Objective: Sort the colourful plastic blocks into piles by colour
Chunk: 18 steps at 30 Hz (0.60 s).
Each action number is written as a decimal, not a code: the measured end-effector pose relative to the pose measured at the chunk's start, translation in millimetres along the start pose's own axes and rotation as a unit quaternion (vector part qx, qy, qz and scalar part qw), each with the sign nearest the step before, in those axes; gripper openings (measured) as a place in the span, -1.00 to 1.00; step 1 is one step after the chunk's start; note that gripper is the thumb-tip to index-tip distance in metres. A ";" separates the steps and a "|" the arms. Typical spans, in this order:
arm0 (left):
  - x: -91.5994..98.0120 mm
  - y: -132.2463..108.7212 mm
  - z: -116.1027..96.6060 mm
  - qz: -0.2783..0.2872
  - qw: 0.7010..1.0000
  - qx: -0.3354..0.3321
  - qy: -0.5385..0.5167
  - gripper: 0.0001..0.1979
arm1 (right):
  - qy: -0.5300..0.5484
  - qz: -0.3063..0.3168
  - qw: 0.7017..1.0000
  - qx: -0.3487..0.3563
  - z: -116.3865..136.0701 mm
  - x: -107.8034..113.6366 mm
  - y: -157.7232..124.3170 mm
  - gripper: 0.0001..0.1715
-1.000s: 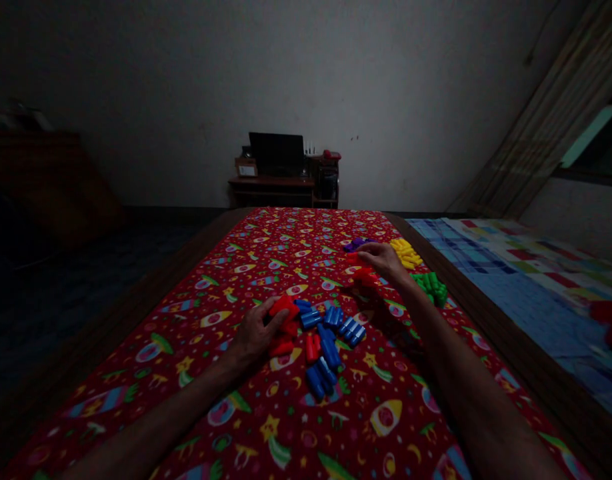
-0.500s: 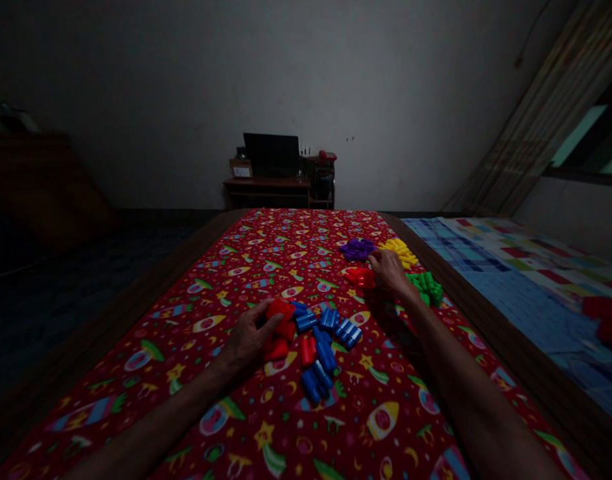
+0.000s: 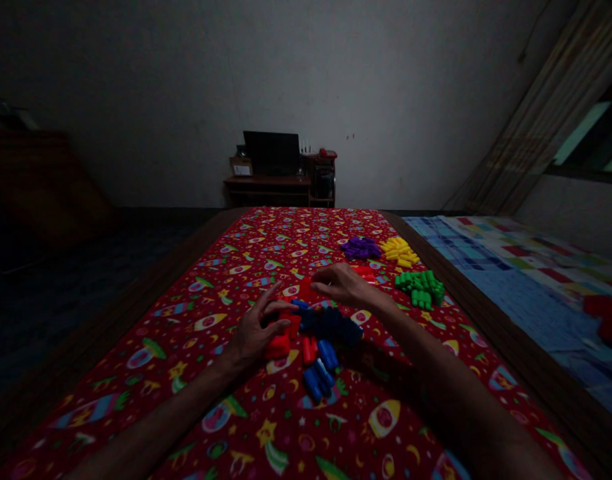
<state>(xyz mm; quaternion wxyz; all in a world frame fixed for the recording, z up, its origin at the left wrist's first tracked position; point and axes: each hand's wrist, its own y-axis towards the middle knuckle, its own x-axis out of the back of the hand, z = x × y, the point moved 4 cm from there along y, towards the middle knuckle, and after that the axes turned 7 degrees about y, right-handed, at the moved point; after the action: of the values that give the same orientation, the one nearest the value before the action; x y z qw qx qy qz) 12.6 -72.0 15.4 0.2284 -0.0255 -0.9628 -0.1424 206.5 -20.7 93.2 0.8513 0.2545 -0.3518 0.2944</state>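
Observation:
My left hand (image 3: 253,333) lies on the red patterned cloth (image 3: 266,413) with its fingers spread. Its thumb and fingertips touch a few red plastic pieces (image 3: 281,339). My right hand (image 3: 345,287) reaches over the mixed heap, its fingertips pinched on a red piece (image 3: 306,291) held just above the cloth. Blue pieces (image 3: 320,367) lie scattered under and in front of the right wrist, some in its shadow.
Sorted heaps sit at the far right of the cloth: purple (image 3: 360,248), yellow (image 3: 400,251), green (image 3: 420,288), and a small red one (image 3: 366,271). A chequered mattress (image 3: 511,267) lies to the right. A desk with a dark screen (image 3: 273,155) stands at the wall.
My right hand has come back left from the small red heap to the mixed pile and now pinches a red piece. My left hand has spread its fingers and stayed by the red pieces.

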 end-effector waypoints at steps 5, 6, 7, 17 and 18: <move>0.6 2.0 -3.5 -0.001 0.999 -0.031 0.036 -0.40 | -0.119 0.016 0.980 -0.158 -52.4 50.7 -17.2 -0.70; 1.0 2.0 -4.4 -0.004 0.999 -0.032 0.043 -0.41 | -0.148 0.021 0.970 -0.190 -58.4 57.0 -21.8 -0.73; 1.6 2.0 -5.1 -0.008 0.998 -0.032 0.048 -0.43 | -0.177 0.020 0.959 -0.220 -62.6 62.3 -26.0 -0.77; 11.0 7.2 10.8 -0.111 0.991 0.018 0.078 -0.59 | -0.109 -0.064 0.991 -0.052 -14.9 15.5 -3.8 -0.68; 10.6 7.7 12.5 -0.107 0.991 0.021 0.082 -0.58 | -0.069 -0.015 0.998 -0.004 -5.2 -5.4 -1.6 -0.69</move>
<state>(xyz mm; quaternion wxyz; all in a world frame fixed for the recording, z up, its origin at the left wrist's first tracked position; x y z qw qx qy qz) -1.4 -61.2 11.4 0.2904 0.0945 -0.9407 -0.1473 206.8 -20.2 85.6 0.8306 0.2764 -0.4064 0.2618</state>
